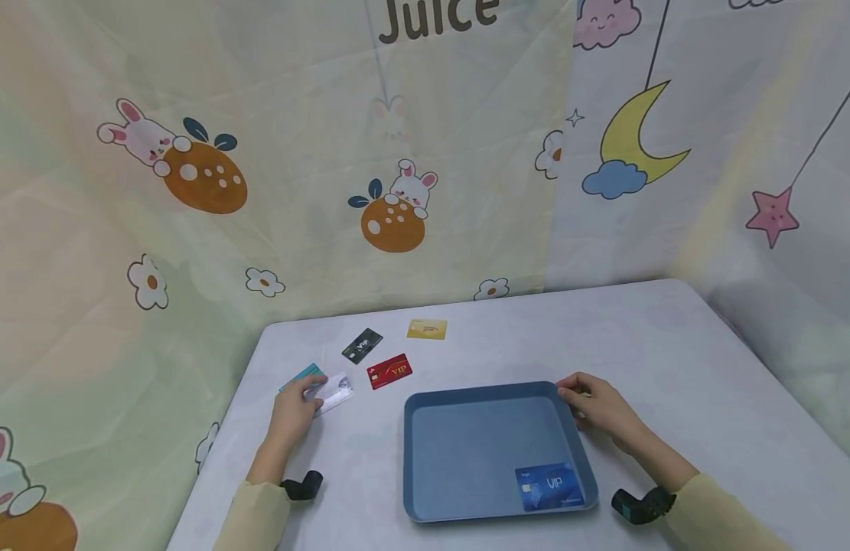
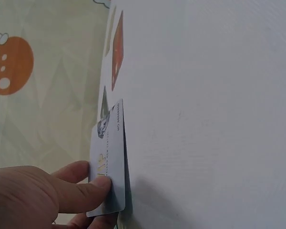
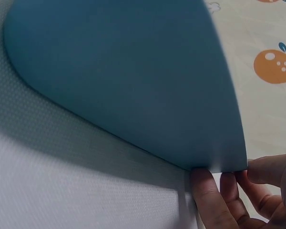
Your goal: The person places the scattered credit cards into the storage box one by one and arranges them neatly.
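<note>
My left hand (image 1: 295,409) pinches a silver-white card (image 1: 333,392) at the table's left side. In the left wrist view the thumb lies across the card's printed face (image 2: 115,157), and the card stands tilted up. A teal card (image 1: 311,371) shows partly behind it, its rest hidden by the card and fingers. My right hand (image 1: 601,408) grips the far right corner of a blue-grey tray (image 1: 466,444), thumb and fingers at its rim in the right wrist view. Inside the tray, at the near right corner, lies a blue VIP card (image 1: 550,487).
Beyond the left hand, a dark green VIP card (image 1: 362,346), a red VIP card (image 1: 389,371) and a yellow card (image 1: 427,329) lie flat on the white table (image 1: 645,337). A printed cloth backdrop (image 1: 307,168) hangs along the table's back and sides.
</note>
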Available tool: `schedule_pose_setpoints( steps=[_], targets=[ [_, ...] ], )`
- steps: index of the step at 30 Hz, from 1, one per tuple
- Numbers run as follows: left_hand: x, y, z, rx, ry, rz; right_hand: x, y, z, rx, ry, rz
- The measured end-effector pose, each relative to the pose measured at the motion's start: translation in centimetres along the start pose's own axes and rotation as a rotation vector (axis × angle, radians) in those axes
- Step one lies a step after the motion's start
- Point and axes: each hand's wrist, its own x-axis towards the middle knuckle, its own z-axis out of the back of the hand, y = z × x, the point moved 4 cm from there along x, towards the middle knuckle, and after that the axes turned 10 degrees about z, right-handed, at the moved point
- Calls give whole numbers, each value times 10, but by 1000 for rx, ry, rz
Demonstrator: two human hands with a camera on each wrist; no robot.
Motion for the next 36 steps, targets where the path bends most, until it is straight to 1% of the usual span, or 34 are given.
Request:
schedule_pose_setpoints(
  steps=[2, 5, 8, 13, 22, 27, 30, 36],
  targets=[
    [0, 2, 2, -30, -6, 11, 0, 1, 0, -1, 0, 0],
    [0, 6, 5, -83, -12, 55, -1, 1, 0, 0, 3, -2],
    [0, 9, 7, -124, -25, 84, -1, 0, 0, 2, 4, -1],
    [-1, 11, 10, -197, -26, 99, -1, -1, 0, 4, 2, 2],
    [-2, 12, 15, -414, -24, 161, -1, 1, 0, -2, -4, 10],
    [-3, 14, 16, -459, -25, 196, -2, 1, 0, -5, -3, 13],
    [-4, 15, 14, -493, 12, 223, -2, 1, 0, -5, -2, 14],
    [-3, 13, 10, -617, 144, 274, -1, 1, 0, -8, -3, 9]
  ],
)
